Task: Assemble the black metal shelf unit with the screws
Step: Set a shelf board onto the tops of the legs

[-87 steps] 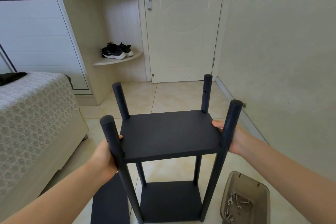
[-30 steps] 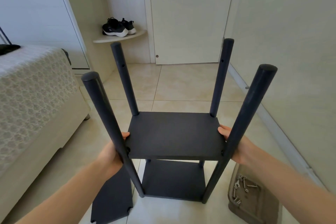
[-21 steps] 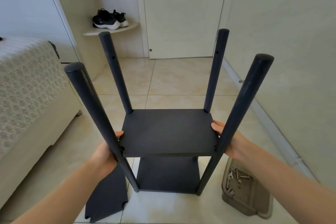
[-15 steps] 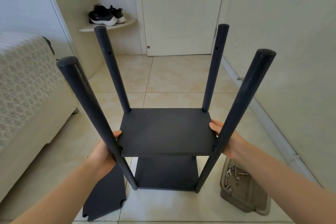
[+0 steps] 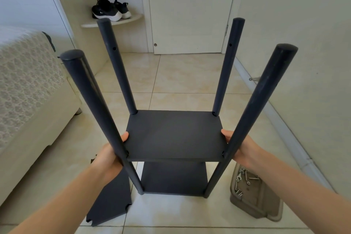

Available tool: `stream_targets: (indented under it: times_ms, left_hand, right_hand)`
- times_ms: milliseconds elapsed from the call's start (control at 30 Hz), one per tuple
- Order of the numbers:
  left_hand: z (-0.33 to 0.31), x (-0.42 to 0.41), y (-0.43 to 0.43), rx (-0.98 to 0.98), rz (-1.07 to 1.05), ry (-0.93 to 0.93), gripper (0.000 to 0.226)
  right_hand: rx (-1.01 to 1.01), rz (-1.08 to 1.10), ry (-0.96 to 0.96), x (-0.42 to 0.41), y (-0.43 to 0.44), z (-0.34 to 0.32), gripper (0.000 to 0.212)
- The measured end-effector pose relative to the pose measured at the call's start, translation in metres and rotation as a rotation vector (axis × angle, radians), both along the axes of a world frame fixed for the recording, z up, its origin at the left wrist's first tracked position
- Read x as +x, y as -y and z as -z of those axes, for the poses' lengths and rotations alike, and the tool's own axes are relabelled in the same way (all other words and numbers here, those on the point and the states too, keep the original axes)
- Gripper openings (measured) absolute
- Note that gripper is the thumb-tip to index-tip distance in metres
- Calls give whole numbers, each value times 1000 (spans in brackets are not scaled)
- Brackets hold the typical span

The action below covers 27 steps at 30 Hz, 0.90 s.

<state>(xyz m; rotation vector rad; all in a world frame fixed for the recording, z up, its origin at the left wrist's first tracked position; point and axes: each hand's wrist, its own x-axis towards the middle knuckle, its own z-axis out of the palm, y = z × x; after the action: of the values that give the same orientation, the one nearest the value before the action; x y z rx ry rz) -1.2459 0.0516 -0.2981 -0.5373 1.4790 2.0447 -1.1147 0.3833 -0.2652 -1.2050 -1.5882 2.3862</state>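
Observation:
The black shelf unit stands on the tiled floor with several round posts (image 5: 91,104) rising from a bottom board (image 5: 173,178). A middle shelf board (image 5: 175,135) sits between the posts, level and about a third of the way up. My left hand (image 5: 109,156) grips its left edge, thumb on top, behind the near left post. My right hand (image 5: 240,148) grips its right edge behind the near right post (image 5: 254,112). A loose black board (image 5: 112,201) lies on the floor at the lower left. Screws (image 5: 245,178) lie in a translucent tray (image 5: 254,203) at the lower right.
A bed with a patterned cover (image 5: 28,85) fills the left side. A wall (image 5: 303,24) runs along the right, and a closed door (image 5: 190,9) is straight ahead. Black shoes (image 5: 110,8) sit on a corner shelf.
Both hands have slid the middle shelf board down the posts from near their tops to a lower level. The view has tilted further down.

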Motion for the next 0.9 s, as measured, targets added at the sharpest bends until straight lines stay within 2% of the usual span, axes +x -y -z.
stream_targets:
  times_ms: [200, 333, 500, 667, 733, 833, 900]
  left_hand:
    - [-8, 4, 1, -16, 14, -49, 45]
    - [-21, 5, -3, -38, 113, -114, 55]
    - [-26, 1, -3, -43, 211, -143, 52]
    - [-19, 3, -5, 40, 159, -81, 53]
    - [-18, 4, -8, 50, 128, -63, 56]
    - [-17, 7, -12, 32, 55, -29, 57]
    - [-18, 10, -21, 5, 14, -39, 48]
  right_hand:
    - [20, 21, -38, 3, 0, 0, 23]
    - [49, 12, -53, 1, -5, -5, 22]
    - [81, 7, 6, -5, -4, -11, 16]
    - [-11, 32, -46, 5, -3, -12, 20]
    - [-20, 52, -103, 11, -2, -13, 28]
    - [59, 135, -54, 20, -5, -10, 30]
    - [136, 166, 21, 28, -8, -7, 28]
